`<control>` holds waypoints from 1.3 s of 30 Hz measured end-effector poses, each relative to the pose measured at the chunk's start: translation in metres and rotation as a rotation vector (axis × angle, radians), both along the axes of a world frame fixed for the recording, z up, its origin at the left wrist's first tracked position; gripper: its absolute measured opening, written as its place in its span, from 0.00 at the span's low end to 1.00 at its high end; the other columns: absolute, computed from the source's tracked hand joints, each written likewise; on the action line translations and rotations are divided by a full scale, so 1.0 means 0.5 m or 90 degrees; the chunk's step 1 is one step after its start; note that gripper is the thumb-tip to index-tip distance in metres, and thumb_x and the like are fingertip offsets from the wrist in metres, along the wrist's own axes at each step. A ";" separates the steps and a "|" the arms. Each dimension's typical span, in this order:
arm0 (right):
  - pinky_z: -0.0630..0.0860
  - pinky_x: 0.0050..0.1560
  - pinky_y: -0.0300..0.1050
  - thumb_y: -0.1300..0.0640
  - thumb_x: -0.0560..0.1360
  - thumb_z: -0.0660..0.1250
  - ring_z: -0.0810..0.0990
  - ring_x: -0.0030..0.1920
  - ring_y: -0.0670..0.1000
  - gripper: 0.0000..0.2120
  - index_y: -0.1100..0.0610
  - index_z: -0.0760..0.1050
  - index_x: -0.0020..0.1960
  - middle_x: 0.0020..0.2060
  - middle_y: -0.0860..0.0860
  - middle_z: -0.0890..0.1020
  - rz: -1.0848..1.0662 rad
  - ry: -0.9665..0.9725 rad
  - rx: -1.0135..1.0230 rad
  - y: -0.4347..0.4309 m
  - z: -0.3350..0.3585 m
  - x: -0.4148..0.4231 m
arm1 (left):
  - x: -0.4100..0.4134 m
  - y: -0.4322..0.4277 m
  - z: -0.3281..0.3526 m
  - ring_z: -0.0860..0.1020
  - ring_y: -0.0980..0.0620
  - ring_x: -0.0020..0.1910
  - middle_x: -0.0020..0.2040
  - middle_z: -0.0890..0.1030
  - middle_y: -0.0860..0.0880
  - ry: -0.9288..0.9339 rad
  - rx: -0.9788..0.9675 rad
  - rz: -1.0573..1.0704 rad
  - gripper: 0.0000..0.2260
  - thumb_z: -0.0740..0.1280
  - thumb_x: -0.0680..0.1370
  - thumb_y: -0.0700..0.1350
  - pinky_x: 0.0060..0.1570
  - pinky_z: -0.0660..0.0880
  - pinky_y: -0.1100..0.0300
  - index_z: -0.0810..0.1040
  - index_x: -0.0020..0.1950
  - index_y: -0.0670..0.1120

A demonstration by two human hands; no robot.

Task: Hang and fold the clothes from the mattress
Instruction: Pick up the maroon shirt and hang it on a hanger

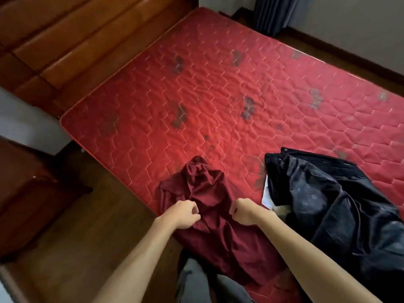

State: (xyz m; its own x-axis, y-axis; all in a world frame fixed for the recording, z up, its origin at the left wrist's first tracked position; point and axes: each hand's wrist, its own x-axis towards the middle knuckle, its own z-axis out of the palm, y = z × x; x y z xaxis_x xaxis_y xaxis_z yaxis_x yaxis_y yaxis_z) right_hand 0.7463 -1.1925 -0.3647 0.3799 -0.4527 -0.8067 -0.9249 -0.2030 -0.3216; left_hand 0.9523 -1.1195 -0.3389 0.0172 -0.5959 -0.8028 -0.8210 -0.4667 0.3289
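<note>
Maroon garment [209, 193] lies crumpled at the near left edge of the red mattress [218, 84], with part of its near end hidden under your right forearm [306, 259]. Your left hand [185, 213] pinches its cloth with curled fingers. Your right hand [244, 212] is fisted on it, but whether it holds any cloth cannot be told. To the right, a black garment [328, 204] runs out of frame and covers something white [267, 193] that is too hidden to identify. You can count two garments and two hands.
</note>
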 end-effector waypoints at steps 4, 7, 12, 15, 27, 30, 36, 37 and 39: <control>0.77 0.55 0.47 0.57 0.76 0.63 0.81 0.57 0.58 0.14 0.58 0.81 0.58 0.55 0.57 0.83 -0.026 0.054 0.066 -0.035 -0.112 0.060 | 0.047 -0.057 -0.118 0.79 0.47 0.57 0.57 0.82 0.48 0.007 0.036 -0.004 0.12 0.66 0.77 0.52 0.58 0.75 0.54 0.80 0.58 0.50; 0.76 0.54 0.48 0.57 0.77 0.61 0.81 0.57 0.58 0.14 0.58 0.81 0.58 0.55 0.57 0.82 -0.043 0.081 0.093 -0.070 -0.202 0.110 | 0.084 -0.103 -0.218 0.79 0.46 0.57 0.57 0.82 0.47 0.011 0.063 0.007 0.11 0.65 0.76 0.50 0.56 0.75 0.55 0.80 0.56 0.50; 0.77 0.55 0.48 0.60 0.75 0.59 0.79 0.58 0.61 0.15 0.62 0.78 0.58 0.56 0.59 0.82 -0.075 0.102 0.085 -0.126 -0.341 0.198 | 0.119 -0.173 -0.379 0.77 0.43 0.62 0.62 0.80 0.46 -0.013 0.093 0.063 0.13 0.63 0.77 0.49 0.58 0.73 0.55 0.78 0.60 0.50; 0.75 0.58 0.49 0.60 0.75 0.60 0.77 0.61 0.61 0.18 0.61 0.72 0.64 0.60 0.60 0.79 -0.162 0.099 0.062 -0.162 -0.417 0.254 | 0.131 -0.217 -0.473 0.74 0.41 0.65 0.66 0.76 0.42 -0.029 0.103 0.137 0.18 0.62 0.79 0.51 0.60 0.71 0.52 0.71 0.68 0.46; 0.73 0.48 0.49 0.55 0.74 0.66 0.80 0.56 0.62 0.11 0.55 0.76 0.56 0.52 0.58 0.83 -0.395 0.114 -0.017 -0.228 -0.601 0.317 | 0.117 -0.273 -0.625 0.77 0.42 0.55 0.53 0.81 0.41 0.120 -0.086 0.505 0.12 0.65 0.77 0.45 0.52 0.67 0.58 0.82 0.52 0.37; 0.72 0.46 0.48 0.60 0.74 0.61 0.80 0.53 0.64 0.11 0.54 0.81 0.49 0.49 0.59 0.84 -0.387 0.058 0.001 -0.228 -0.573 0.304 | 0.140 -0.287 -0.572 0.76 0.50 0.48 0.45 0.81 0.49 0.242 -0.036 0.665 0.12 0.61 0.79 0.44 0.44 0.69 0.62 0.81 0.48 0.40; 0.73 0.62 0.47 0.67 0.69 0.61 0.76 0.64 0.56 0.31 0.53 0.71 0.71 0.65 0.54 0.77 -0.360 -0.102 -0.166 -0.237 -0.399 0.269 | 0.202 -0.340 -0.387 0.79 0.54 0.54 0.50 0.82 0.54 0.445 0.007 0.633 0.05 0.67 0.78 0.46 0.61 0.71 0.61 0.80 0.52 0.49; 0.73 0.64 0.46 0.68 0.68 0.60 0.75 0.65 0.53 0.36 0.51 0.66 0.75 0.69 0.51 0.74 -0.331 -0.167 -0.193 -0.238 -0.356 0.267 | 0.209 -0.351 -0.337 0.78 0.58 0.53 0.52 0.80 0.58 0.458 0.041 0.548 0.07 0.68 0.78 0.47 0.61 0.69 0.64 0.77 0.56 0.51; 0.74 0.60 0.39 0.70 0.67 0.61 0.75 0.61 0.41 0.43 0.45 0.58 0.78 0.75 0.44 0.65 -0.258 -0.268 -0.205 -0.243 -0.261 0.265 | 0.215 -0.362 -0.248 0.77 0.62 0.52 0.52 0.80 0.59 0.477 0.109 0.375 0.08 0.68 0.78 0.47 0.54 0.71 0.69 0.78 0.56 0.50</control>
State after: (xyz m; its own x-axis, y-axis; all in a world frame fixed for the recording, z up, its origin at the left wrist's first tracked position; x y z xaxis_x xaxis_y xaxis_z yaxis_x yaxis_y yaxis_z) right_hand 0.8786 -1.3139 -0.4952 0.3818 -0.8192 -0.4280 -0.7572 -0.0117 -0.6531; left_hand 1.0600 -1.3007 -0.4628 -0.2755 -0.5300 -0.8020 -0.0444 -0.8264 0.5613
